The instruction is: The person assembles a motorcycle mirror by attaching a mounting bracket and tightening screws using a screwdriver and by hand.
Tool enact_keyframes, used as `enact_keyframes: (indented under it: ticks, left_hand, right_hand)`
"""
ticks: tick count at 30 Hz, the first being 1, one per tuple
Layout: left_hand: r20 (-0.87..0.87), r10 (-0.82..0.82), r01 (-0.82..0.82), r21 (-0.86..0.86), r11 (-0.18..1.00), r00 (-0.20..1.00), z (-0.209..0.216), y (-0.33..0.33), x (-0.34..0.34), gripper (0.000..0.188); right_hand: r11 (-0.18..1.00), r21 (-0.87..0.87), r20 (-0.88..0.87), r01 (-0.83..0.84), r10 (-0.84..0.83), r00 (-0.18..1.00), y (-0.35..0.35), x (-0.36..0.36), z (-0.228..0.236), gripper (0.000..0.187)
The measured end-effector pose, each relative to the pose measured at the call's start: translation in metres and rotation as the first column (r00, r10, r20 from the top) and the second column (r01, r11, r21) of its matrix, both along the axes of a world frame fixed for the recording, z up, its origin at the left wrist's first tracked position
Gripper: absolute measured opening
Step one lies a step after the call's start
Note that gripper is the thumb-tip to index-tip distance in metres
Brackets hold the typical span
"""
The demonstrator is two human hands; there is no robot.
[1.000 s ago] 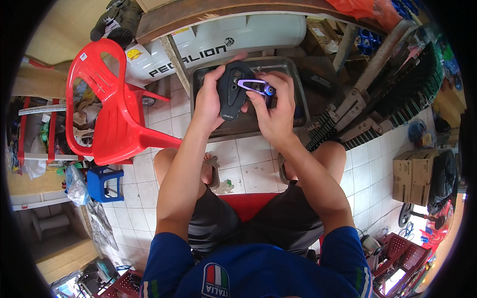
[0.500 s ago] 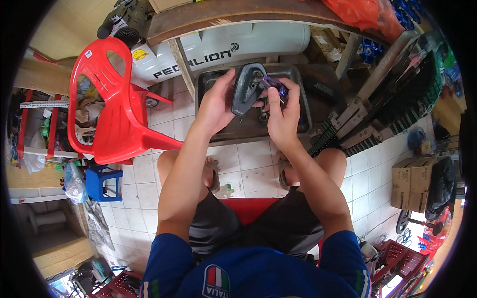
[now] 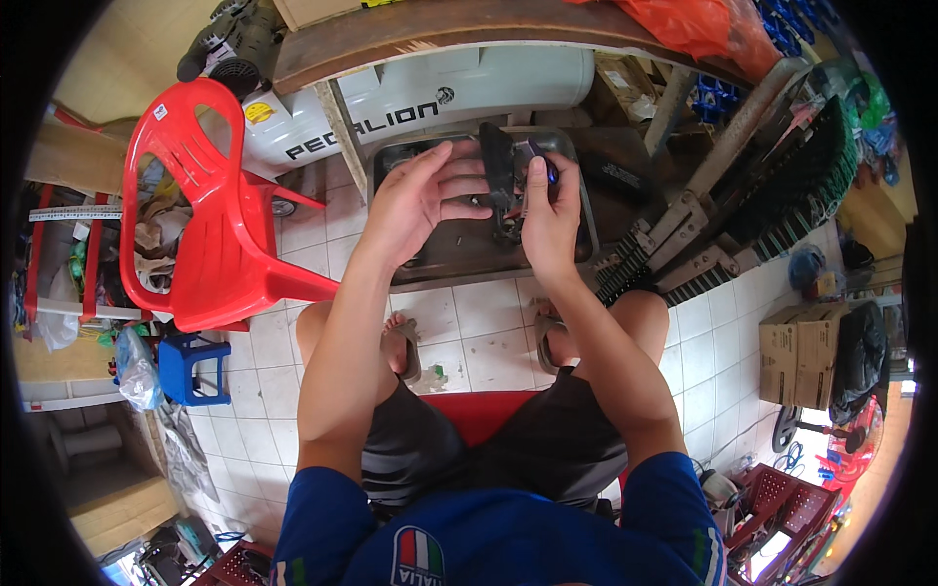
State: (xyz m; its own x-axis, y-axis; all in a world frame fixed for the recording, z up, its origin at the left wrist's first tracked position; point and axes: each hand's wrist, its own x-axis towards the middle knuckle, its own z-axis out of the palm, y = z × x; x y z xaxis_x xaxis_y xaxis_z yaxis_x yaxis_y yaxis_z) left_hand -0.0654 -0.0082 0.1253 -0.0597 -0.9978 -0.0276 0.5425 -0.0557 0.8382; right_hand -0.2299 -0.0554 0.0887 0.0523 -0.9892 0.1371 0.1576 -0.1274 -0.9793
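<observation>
My right hand (image 3: 549, 215) pinches a black flat-sided part with a purple metal fitting (image 3: 529, 150), thumb on the near side and fingers behind. The black part (image 3: 497, 164) stands nearly edge-on, so its broad face is mostly hidden. What exactly it is, I cannot make out. My left hand (image 3: 420, 200) is open beside it, palm up and fingers spread toward the part. Some fingertips come close to the black part; whether they touch it is unclear. Below both hands lies a dark metal tray (image 3: 459, 259), with small dark items in it that are hard to tell apart.
A red plastic chair (image 3: 217, 225) stands at the left, with a blue stool (image 3: 192, 366) nearer. Behind the tray lies a grey tank (image 3: 469, 88) under a wooden bench (image 3: 440, 31). Black racks with metal brackets (image 3: 684, 220) lean at the right. Cardboard boxes (image 3: 796, 356) sit farther right.
The black part has turned from showing its broad face to nearly edge-on. My left hand has let go of its side, its fingers now spread. My right hand keeps its hold.
</observation>
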Motion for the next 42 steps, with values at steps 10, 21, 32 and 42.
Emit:
enact_keyframes:
  ticks: [10,21,32,42]
  left_hand:
    - [0.302,0.363,-0.341,-0.127,0.932,0.881,-0.002,0.000,0.000,0.036]
    - [0.543,0.453,-0.320,-0.326,0.889,0.707,-0.003,0.000,-0.012,0.040]
    - [0.400,0.302,-0.266,-0.145,0.953,0.865,0.003,0.004,-0.014,0.042]
    - [0.011,0.155,-0.155,-0.020,0.988,0.988,0.007,0.004,-0.011,0.041]
  right_hand:
    - [0.710,0.514,0.442,-0.481,0.261,0.858,-0.008,-0.011,0.002,0.042]
    - [0.572,0.522,0.539,-0.633,0.354,0.764,-0.006,-0.017,0.007,0.046]
    - [0.935,0.227,0.144,-0.273,0.245,0.959,0.004,-0.006,0.012,0.038]
    - [0.982,-0.004,0.050,-0.188,0.188,0.981,0.007,-0.006,0.009,0.037]
